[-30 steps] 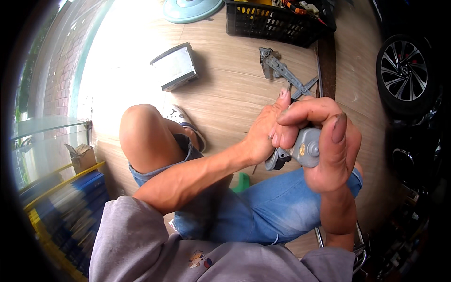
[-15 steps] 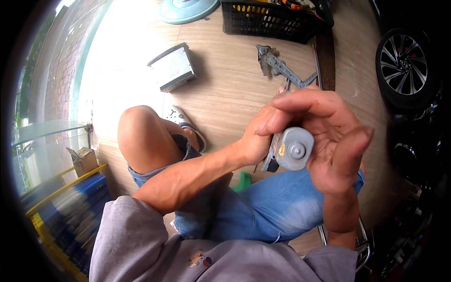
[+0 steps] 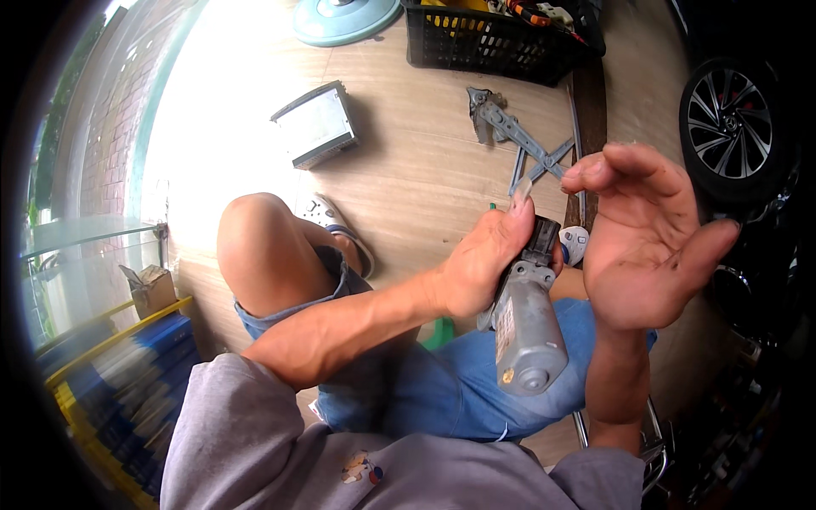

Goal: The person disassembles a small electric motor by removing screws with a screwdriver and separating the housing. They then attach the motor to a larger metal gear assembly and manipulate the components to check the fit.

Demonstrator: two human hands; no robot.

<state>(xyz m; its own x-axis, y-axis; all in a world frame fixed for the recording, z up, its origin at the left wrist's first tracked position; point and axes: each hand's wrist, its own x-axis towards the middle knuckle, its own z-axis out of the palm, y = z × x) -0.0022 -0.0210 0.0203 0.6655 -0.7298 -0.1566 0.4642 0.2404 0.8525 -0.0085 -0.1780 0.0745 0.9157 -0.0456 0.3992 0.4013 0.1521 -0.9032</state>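
2 hands are in view above the person's lap. The left hand (image 3: 480,268) is closed around the black upper end of a grey cylindrical motor (image 3: 525,336), fingers wrapped over the connector housing, thumb side toward the camera. The motor hangs tilted, its round capped end pointing down toward the camera, over the blue denim shorts (image 3: 476,382). The right hand (image 3: 642,238) is open, palm turned toward the motor, fingers spread and slightly curled; it holds nothing and sits just beside the motor without touching it. The person is seated, 1 bare knee (image 3: 255,246) raised at left, above a sandal (image 3: 327,217). On the wooden floor (image 3: 408,161) beyond the hands lies a grey metal scissor-arm mechanism (image 3: 510,136), well apart from the motor. A flat boxed unit (image 3: 314,126) lies further left. A black plastic crate (image 3: 493,38) stands at the top edge, a pale blue round base (image 3: 344,17) beside it. A car wheel (image 3: 731,119) shows at right.
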